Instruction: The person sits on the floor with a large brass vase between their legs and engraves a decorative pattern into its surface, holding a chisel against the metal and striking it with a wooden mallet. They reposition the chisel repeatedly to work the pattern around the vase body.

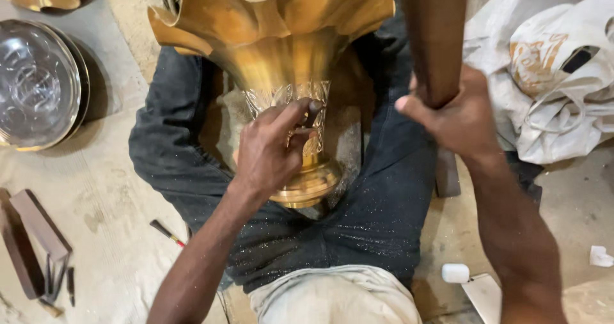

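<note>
Brass vase (281,49) lies in the lap between the legs, its long axis running up and down the frame: fluted mouth at the top edge, partly cut off, ringed foot pointing toward the person's waist. The engraved neck sits just below the flare.

Open room is tight. Dark trousers (384,215) close in on both sides of the vase, and the bare floor (109,196) shows only to the left and lower right. A round silver tray (35,84) sits well apart at the left edge, with dark tools (38,247) below it near the corner. White sacks (550,74) crowd the upper right.

Left hand (275,148) comes up from the lower left, forearm slanted, palm down over the neck, fingers curled and pressing a small tool against the engraving; the tool itself is too hidden to name.

Right hand (457,116) reaches up along the right side, wrist bent back, clenched around a dark upright handle (435,42) that runs off the top edge.
</note>
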Tool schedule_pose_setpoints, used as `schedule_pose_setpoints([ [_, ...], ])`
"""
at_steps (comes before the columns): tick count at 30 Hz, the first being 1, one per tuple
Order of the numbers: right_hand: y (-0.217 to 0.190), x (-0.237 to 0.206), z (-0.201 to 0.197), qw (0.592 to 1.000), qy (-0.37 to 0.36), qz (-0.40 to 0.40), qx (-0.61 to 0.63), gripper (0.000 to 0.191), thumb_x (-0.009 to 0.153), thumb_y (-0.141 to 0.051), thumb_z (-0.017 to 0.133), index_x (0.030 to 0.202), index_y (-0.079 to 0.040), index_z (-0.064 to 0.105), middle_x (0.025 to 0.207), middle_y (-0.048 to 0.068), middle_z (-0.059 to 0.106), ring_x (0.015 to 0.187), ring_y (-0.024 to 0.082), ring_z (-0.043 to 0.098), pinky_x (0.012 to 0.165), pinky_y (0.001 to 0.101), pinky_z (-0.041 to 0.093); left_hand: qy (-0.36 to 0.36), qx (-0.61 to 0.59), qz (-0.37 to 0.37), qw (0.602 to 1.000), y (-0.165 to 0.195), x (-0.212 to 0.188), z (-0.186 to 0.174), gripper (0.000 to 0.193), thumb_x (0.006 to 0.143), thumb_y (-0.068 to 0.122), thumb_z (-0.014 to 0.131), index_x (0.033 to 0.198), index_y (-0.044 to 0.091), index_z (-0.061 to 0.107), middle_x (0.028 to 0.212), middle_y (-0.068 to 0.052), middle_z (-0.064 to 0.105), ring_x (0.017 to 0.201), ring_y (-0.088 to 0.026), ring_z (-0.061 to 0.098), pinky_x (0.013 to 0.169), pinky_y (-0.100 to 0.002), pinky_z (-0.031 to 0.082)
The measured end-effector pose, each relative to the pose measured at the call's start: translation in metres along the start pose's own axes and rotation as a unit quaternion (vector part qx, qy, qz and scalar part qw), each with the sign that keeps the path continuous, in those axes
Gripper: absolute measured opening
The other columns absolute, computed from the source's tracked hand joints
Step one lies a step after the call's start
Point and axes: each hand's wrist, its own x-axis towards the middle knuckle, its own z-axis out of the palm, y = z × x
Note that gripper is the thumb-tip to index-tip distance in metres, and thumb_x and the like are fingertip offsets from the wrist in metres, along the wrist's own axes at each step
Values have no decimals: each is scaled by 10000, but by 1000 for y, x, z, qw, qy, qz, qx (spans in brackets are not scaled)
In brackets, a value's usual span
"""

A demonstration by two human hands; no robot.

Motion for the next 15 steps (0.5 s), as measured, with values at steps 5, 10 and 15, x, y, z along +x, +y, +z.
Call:
schedule_pose_setpoints([
  [5,-3,4,-10,998,-30,-16,-47,243,870,-48,865,985,-15,653,793,38,659,678,125,631,607,304,523,45,-35,72,996,3,-1,-3,449,849,-39,708,1270,101,639,1010,-147,748,898,-301,764,710,-444,628],
  [10,-12,11,-9,975,-55,-41,-211,163,806,-47,804,918,-60,686,657,67,647,532,162,625,520,352,529,22,-22,31,999,1,1,2,421,842,-50,714,1236,89,656,978,-150,751,846,-302,765,665,-444,618],
  [15,-14,7,-6,892,-83,-32,-442,243,685,-41,801,904,-87,708,572,71,592,495,196,571,521,367,463,-8,-15,0,1000,1,4,1,415,807,-89,651,1180,93,665,1056,-179,739,851,-265,785,651,-386,652],
])
